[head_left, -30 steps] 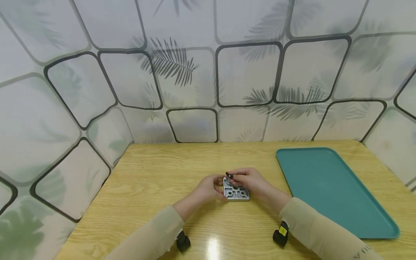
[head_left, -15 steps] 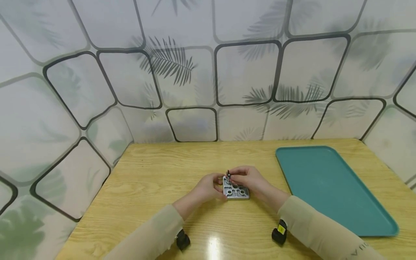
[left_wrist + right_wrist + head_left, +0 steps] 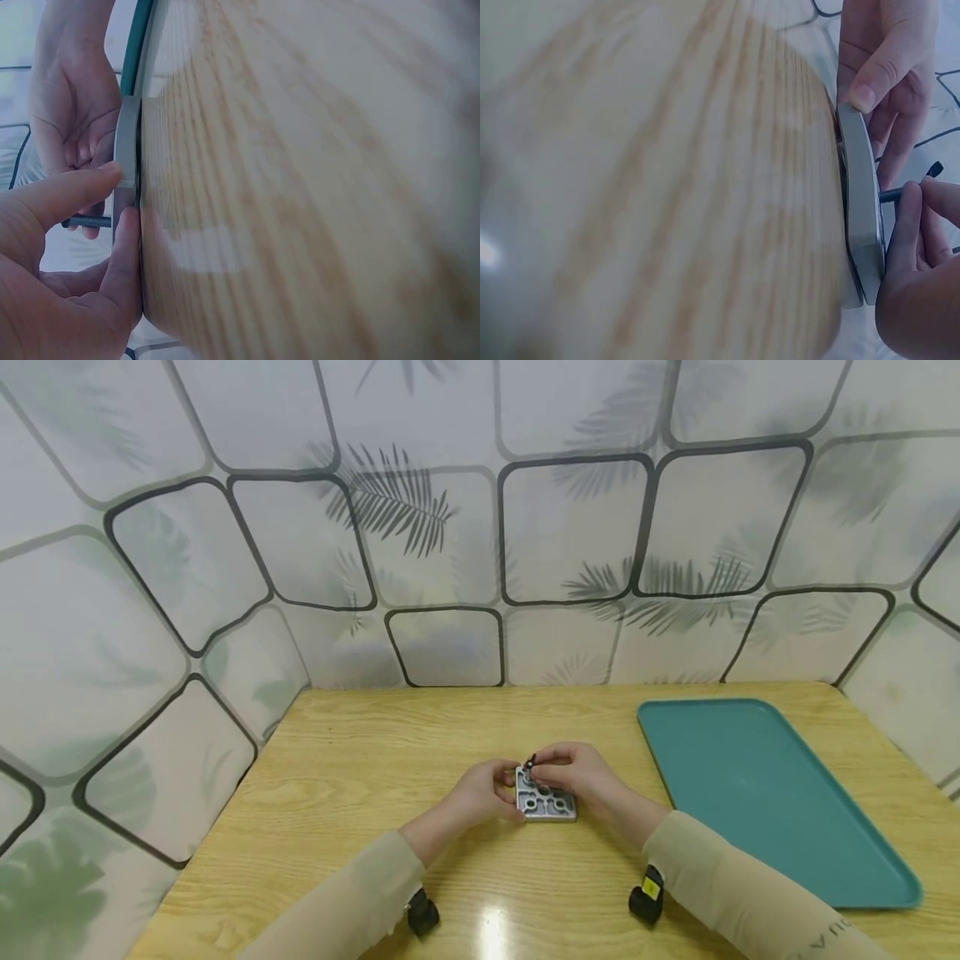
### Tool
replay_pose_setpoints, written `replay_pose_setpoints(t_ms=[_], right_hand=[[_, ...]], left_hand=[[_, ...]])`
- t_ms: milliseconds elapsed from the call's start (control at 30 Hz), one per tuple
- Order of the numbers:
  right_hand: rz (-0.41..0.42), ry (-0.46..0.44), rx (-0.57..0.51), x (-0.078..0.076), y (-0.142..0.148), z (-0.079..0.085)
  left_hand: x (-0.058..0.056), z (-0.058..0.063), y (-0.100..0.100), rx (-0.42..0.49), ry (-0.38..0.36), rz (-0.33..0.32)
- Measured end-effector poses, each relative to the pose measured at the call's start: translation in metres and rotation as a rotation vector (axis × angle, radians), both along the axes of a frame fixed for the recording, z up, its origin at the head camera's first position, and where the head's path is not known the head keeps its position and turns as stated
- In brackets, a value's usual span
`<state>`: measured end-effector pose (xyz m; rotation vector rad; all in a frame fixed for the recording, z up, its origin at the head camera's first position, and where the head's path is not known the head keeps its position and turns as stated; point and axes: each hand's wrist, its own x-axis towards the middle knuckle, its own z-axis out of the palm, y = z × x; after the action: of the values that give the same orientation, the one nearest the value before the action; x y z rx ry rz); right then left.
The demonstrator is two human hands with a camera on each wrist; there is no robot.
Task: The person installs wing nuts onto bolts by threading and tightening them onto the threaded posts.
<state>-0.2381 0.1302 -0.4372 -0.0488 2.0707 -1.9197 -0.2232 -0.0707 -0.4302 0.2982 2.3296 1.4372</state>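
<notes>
**Fingertip Work: Bolt Meets Metal Plate**

Head view: A person's left hand grips a silver metal plate at its nine o'clock edge, over a wood-grained table. At two o'clock, the right hand pinches a black bolt at the plate's eleven o'clock corner. A teal tray lies at three o'clock; leaf-printed wall covering rises at twelve.

Left wrist view: Left fingertips clasp the plate's rim at nine o'clock. The plate looks stiff, sturdy and fairly heavy, its smooth sides perhaps slippery; the rim seems the surest hold.

Right wrist view: At three o'clock, the bolt's threaded shank stands out from the plate, light-looking and suited to a pinch. Its depth cannot be told. The glossy tabletop might let the plate slide.
</notes>
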Motion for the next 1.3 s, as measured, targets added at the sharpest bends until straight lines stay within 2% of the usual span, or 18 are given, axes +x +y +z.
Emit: replay_pose_setpoints(t_ms=[167,467,733,933,1133,1300], right_hand=[[0.002,0.010,0.010,0.001,0.000,0.003],[0.002,0.025,0.033,0.000,0.000,0.004],[0.032,0.052,0.104,0.002,0.003,0.004],[0.050,0.075,0.068,0.002,0.002,0.003],[0.009,0.059,0.027,0.004,-0.003,0.003],[-0.051,0.068,0.075,0.005,-0.008,0.002]], left_hand=[[0.000,0.001,0.001,-0.016,0.027,-0.004],[-0.001,0.001,0.000,-0.010,0.020,-0.003],[-0.001,0.001,0.001,-0.014,0.010,-0.002],[0.000,0.001,0.000,-0.018,0.007,0.002],[-0.001,0.001,-0.001,-0.008,0.005,0.000],[0.000,0.000,-0.001,-0.007,0.007,0.004]])
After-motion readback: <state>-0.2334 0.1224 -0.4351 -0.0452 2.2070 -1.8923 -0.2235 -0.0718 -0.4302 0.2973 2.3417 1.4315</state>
